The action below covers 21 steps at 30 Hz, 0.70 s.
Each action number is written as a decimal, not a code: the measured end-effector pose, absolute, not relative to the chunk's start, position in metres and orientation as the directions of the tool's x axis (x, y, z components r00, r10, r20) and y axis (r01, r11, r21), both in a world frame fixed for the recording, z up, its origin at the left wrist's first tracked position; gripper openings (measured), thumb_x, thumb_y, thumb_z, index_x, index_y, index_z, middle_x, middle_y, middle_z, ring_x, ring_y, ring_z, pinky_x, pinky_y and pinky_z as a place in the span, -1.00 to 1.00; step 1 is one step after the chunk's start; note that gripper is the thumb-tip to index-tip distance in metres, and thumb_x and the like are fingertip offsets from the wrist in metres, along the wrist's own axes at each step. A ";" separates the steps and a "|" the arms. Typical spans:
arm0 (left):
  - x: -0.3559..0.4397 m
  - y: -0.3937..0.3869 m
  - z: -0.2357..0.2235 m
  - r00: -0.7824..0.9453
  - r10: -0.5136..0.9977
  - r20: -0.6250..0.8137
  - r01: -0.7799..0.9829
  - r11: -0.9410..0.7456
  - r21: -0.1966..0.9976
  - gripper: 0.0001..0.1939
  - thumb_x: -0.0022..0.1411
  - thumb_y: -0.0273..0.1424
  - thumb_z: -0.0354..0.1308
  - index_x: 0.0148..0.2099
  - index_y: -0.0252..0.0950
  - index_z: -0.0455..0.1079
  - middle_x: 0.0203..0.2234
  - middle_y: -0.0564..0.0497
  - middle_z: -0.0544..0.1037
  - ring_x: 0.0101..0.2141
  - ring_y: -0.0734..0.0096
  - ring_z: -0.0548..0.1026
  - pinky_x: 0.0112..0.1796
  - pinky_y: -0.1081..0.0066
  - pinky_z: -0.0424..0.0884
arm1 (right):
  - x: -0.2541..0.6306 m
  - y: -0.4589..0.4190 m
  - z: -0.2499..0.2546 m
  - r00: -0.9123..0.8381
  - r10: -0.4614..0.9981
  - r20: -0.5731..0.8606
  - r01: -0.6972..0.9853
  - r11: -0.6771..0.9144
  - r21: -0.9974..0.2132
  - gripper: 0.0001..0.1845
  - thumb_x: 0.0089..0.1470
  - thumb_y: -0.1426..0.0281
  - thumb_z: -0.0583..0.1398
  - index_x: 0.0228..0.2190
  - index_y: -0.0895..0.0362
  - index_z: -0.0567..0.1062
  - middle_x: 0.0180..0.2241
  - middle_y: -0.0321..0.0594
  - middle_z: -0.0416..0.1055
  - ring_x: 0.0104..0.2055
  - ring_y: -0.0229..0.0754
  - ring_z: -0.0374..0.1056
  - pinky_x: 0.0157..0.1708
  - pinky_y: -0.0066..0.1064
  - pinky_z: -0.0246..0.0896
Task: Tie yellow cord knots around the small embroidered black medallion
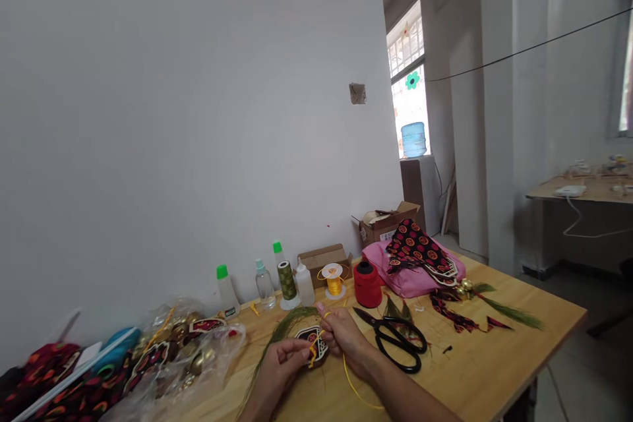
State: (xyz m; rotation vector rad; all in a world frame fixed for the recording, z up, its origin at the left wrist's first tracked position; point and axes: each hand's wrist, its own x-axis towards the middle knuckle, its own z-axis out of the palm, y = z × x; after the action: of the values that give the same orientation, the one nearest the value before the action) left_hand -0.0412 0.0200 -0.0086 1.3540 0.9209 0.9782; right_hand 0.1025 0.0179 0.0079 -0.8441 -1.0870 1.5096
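Note:
My left hand (281, 371) is closed, with thumb and forefinger pinching a short looped stretch of yellow cord (313, 351) against a dark patterned ornament (319, 357) with a pale border. Whether these fingers also grip the ornament's edge, I cannot tell. My right hand (348, 337) closes round the same cord just beyond the ornament; a long tail of it curves down under my right wrist. Green tassel threads (281, 331) arc behind and left of my left hand. Black scissors (395, 339) lie beside my right forearm.
Along the wall stand a yellow cord spool (335, 286), a red thread cone (367, 285), a green thread spool (286, 281) and several bottles. Plastic-bagged ornaments (198, 356) lie left. Patterned cloth (415, 247) rests on a pink bundle (403, 282) at right, before a cardboard box (388, 224).

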 end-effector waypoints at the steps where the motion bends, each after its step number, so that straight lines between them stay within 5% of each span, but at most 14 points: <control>1: -0.041 0.021 -0.010 0.342 0.939 0.033 -0.042 -0.020 0.999 -0.73 -0.28 -0.29 0.26 -0.48 -0.39 0.46 -0.62 -0.02 0.55 -0.57 0.45 0.41 -0.48 0.52 0.26 | 0.103 0.018 0.007 -0.210 0.977 0.024 -0.330 -0.048 -0.943 -0.48 -0.20 -0.03 0.01 -0.77 0.12 -0.01 -0.86 -0.55 -0.11 -0.84 -0.53 -0.29 -0.80 -0.59 -0.51; 21: -0.048 0.032 -0.019 0.295 0.955 0.038 0.044 -0.053 0.998 -0.70 -0.28 -0.27 0.24 -0.49 -0.42 0.49 -0.67 -0.01 0.55 -0.63 0.47 0.39 -0.54 0.53 0.24 | 0.096 0.020 0.002 -0.217 0.967 0.134 -0.381 0.043 -0.923 -0.48 -0.31 0.04 0.14 -0.79 0.12 -0.01 -0.84 -0.56 -0.17 -0.80 -0.53 -0.31 -0.76 -0.53 -0.52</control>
State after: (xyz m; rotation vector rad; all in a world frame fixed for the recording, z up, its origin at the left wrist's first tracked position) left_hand -0.0484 0.0323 -0.0187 1.4068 0.9998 0.9932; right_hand 0.0958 0.0197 0.0024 -0.7323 -1.1254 1.4692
